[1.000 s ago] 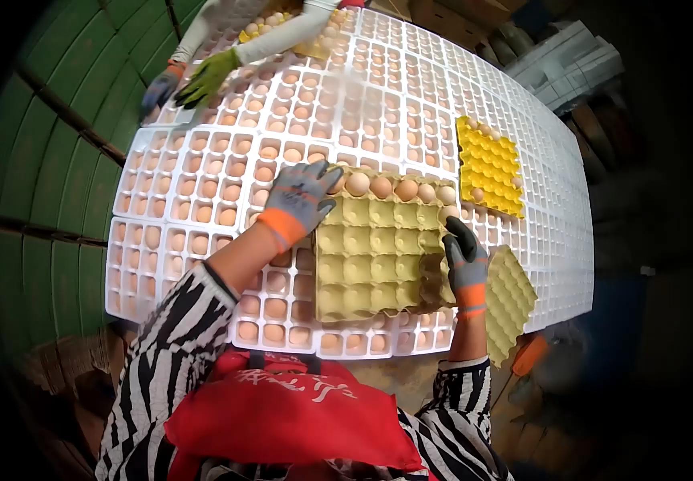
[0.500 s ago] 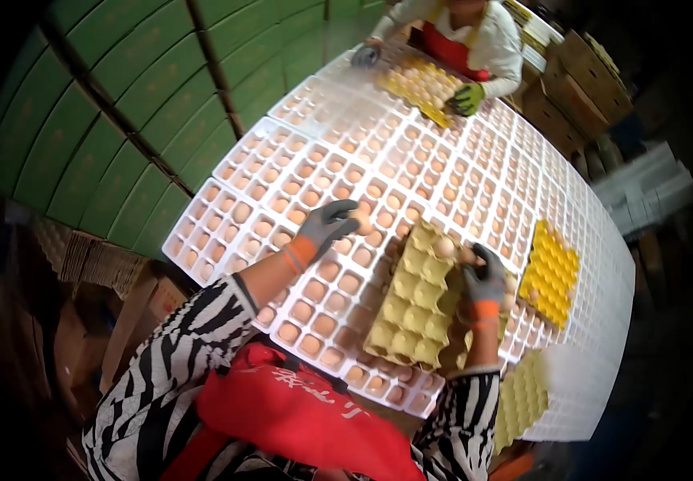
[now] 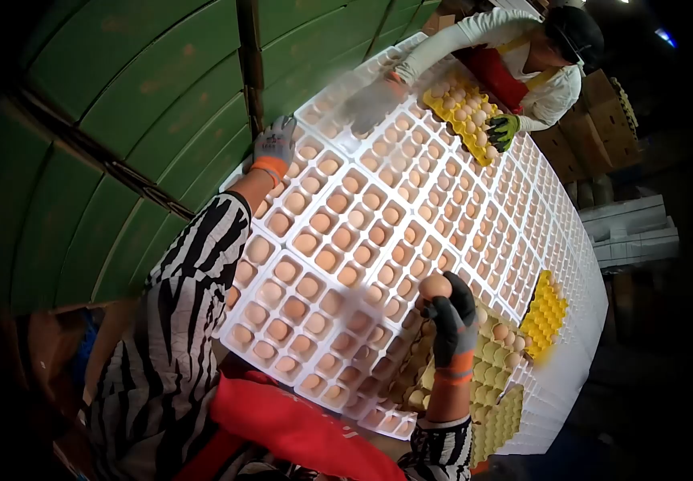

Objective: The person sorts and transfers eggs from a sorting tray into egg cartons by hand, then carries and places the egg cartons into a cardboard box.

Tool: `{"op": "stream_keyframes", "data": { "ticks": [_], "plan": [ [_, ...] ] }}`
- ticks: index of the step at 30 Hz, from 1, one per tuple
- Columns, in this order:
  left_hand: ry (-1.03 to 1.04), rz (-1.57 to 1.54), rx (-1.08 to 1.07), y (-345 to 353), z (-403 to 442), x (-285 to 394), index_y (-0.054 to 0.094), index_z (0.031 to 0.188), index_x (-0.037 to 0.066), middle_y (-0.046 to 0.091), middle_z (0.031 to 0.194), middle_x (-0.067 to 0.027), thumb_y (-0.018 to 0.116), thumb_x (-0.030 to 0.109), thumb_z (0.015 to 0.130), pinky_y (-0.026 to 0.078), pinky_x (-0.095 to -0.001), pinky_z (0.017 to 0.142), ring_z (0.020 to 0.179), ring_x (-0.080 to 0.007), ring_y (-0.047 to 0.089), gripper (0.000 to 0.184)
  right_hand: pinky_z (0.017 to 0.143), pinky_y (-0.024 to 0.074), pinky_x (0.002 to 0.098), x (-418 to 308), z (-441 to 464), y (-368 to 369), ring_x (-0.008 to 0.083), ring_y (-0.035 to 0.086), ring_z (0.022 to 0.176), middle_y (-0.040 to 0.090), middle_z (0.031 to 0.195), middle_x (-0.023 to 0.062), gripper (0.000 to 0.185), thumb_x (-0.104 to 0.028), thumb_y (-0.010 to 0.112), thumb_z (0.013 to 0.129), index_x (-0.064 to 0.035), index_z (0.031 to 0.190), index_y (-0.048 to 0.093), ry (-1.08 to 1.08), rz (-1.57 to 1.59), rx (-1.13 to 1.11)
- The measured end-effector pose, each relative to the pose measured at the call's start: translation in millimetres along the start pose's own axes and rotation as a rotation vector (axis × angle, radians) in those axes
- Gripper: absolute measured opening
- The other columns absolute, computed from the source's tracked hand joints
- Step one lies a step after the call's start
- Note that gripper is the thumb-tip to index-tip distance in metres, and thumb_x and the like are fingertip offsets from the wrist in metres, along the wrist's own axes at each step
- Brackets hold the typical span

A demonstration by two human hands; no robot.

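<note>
My left hand (image 3: 274,147), in a grey glove with an orange cuff, reaches to the far left edge of the white egg trays (image 3: 282,250). Its back faces me and its fingers stretch forward over the tray edge; no egg shows in it. My right hand (image 3: 452,325), gloved alike, is raised above the trays with thumb and fingers closed around a brown egg (image 3: 435,287). Below that hand lie yellowish pulp egg flats (image 3: 491,361), with a few eggs (image 3: 503,332) at their far side. Eggs sit singly in the white trays' square cells.
Green stacked boxes (image 3: 154,88) wall the left side. Across the table a co-worker's green-gloved hand (image 3: 503,132) holds a yellow flat of eggs (image 3: 449,116); their other hand (image 3: 374,104) is blurred. Another yellow flat (image 3: 545,317) lies at right.
My left hand has moved away to the far left tray edge, and the egg it held no longer shows. My right hand has lifted an egg above the flat. The view has shifted.
</note>
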State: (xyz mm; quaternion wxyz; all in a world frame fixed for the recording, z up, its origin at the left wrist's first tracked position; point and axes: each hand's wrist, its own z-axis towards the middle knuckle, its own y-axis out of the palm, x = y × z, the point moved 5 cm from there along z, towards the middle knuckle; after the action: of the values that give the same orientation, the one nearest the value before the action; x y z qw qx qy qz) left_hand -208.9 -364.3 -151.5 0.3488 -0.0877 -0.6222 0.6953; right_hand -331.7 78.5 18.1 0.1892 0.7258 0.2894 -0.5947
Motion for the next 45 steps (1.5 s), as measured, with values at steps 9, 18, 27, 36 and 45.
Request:
{"op": "stream_keyframes", "data": {
  "ticks": [9, 18, 27, 36, 45],
  "plan": [
    [0.257, 0.014, -0.112, -9.1, -102.7, 17.2, 0.044, 0.148, 0.008, 0.031, 0.158, -0.0194, 0.058, 0.042, 0.092, 0.019, -0.0512, 0.119, 0.146, -0.0373, 0.028, 0.067, 0.082, 0.0547, 0.0359, 50.5, 223.8, 189.7, 0.0240, 0.070, 0.091, 0.066, 0.119, 0.0117, 0.044, -0.018, 0.076, 0.084, -0.0046, 0.123, 0.061, -0.353, -0.280, 0.131],
    [0.215, -0.033, -0.174, -17.4, -96.3, 20.3, 0.045, 0.146, 0.007, 0.034, 0.155, -0.0210, 0.058, 0.034, 0.092, 0.017, -0.0511, 0.121, 0.145, -0.0384, 0.029, 0.062, 0.076, 0.0526, 0.0311, 57.3, 171.2, 211.6, 0.0190, 0.065, 0.080, 0.068, 0.095, 0.0109, 0.038, -0.010, 0.065, 0.091, -0.0103, 0.129, 0.063, -0.389, -0.310, -0.087],
    [0.375, 0.053, 0.101, 9.0, -103.9, 8.7, 0.051, 0.142, 0.010, 0.041, 0.152, -0.0161, 0.061, 0.035, 0.091, 0.021, -0.0531, 0.120, 0.142, -0.0364, 0.035, 0.058, 0.089, 0.0527, 0.0288, -3.3, -74.4, 51.1, 0.0134, 0.065, 0.102, 0.069, 0.119, 0.0077, 0.039, -0.006, 0.065, 0.094, -0.0059, 0.133, 0.062, -0.027, -0.371, -0.372],
    [0.171, -1.149, -0.592, -21.1, -286.6, 222.6, 0.053, 0.138, -0.002, 0.060, 0.136, -0.0143, 0.051, 0.015, 0.104, 0.045, -0.0321, 0.105, 0.125, -0.0200, 0.054, 0.039, 0.084, 0.0532, 0.0317, 163.5, -132.8, -399.3, 0.0176, 0.064, 0.100, 0.065, 0.125, 0.0087, 0.045, -0.027, 0.059, 0.099, -0.0051, 0.138, 0.056, 0.081, -0.124, 0.781],
    [-0.681, -2.026, -1.172, 59.4, -410.2, 303.3, 0.045, 0.147, 0.008, 0.061, 0.133, -0.0078, 0.044, 0.036, 0.107, 0.049, -0.0350, 0.102, 0.119, -0.0213, 0.059, 0.048, 0.107, 0.0463, 0.0430, 217.3, -76.0, -359.9, 0.0289, 0.056, 0.125, 0.055, 0.141, 0.0143, 0.063, -0.051, 0.046, 0.102, -0.0076, 0.147, 0.044, 0.316, 0.543, 0.155]
  ]
}}
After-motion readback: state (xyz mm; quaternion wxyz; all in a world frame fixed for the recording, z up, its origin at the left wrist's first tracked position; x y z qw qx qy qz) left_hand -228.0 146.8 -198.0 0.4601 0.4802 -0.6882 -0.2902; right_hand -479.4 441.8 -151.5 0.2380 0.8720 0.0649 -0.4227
